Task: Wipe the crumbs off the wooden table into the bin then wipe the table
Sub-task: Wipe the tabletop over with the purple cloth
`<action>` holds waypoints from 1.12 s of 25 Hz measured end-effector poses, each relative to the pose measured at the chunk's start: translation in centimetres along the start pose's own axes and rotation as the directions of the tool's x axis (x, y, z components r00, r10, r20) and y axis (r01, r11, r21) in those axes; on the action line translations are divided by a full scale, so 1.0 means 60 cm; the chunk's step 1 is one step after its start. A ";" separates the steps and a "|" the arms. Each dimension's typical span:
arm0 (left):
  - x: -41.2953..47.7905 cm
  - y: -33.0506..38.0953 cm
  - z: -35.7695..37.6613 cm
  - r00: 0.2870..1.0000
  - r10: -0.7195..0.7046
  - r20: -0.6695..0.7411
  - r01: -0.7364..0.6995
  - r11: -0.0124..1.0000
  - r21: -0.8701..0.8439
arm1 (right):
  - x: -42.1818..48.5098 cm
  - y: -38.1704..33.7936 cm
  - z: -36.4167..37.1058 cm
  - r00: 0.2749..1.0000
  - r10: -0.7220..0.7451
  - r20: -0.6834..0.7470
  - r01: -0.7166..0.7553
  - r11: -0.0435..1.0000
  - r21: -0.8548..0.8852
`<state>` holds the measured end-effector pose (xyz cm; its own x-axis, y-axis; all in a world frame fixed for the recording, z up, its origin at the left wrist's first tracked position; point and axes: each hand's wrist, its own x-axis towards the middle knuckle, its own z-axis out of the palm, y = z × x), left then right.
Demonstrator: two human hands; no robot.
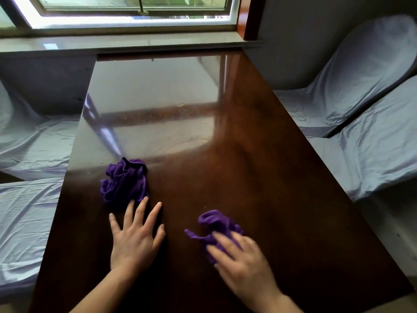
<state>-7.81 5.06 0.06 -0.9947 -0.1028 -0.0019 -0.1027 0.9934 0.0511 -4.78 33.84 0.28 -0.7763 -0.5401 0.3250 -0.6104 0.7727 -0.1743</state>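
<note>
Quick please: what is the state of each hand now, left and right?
Left hand: open, flat on the wooden table, holding nothing; fingertips near one purple cloth.
Right hand: open, pressing on the other purple cloth; blurred.

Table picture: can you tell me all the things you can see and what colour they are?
wooden table: one, dark brown and shiny, in the middle
purple cloths: two; one bunched on the table beyond the left hand, one under the right hand
crumbs: a few pale specks, far middle of the table
covered chairs: four, pale blue-grey; two on the right, two on the left
window: one, white frame, beyond the table
bin: none in view
hands: two; left hand flat on the table, right hand blurred, on its cloth
</note>
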 end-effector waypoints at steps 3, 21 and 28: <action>-0.001 0.000 0.000 1.000 -0.013 -0.010 0.013 1.000 -0.021 | 0.022 0.113 -0.029 0.955 0.293 -0.039 -0.295 0.951 -0.089; -0.081 -0.060 -0.014 0.999 0.036 0.002 -0.035 0.985 -0.166 | -0.014 0.149 -0.080 0.862 0.487 -0.141 -0.481 0.873 0.074; -0.158 -0.067 -0.017 0.993 -0.109 0.047 0.113 0.989 -0.099 | -0.067 0.111 -0.047 0.845 0.511 -0.158 -0.524 0.850 -0.056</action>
<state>2.05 1.98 0.88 -0.9767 -0.2077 -0.0539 -0.2136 0.9655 0.1492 -5.29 42.07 0.45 -0.9430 -0.0085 0.3326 -0.1026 0.9584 -0.2665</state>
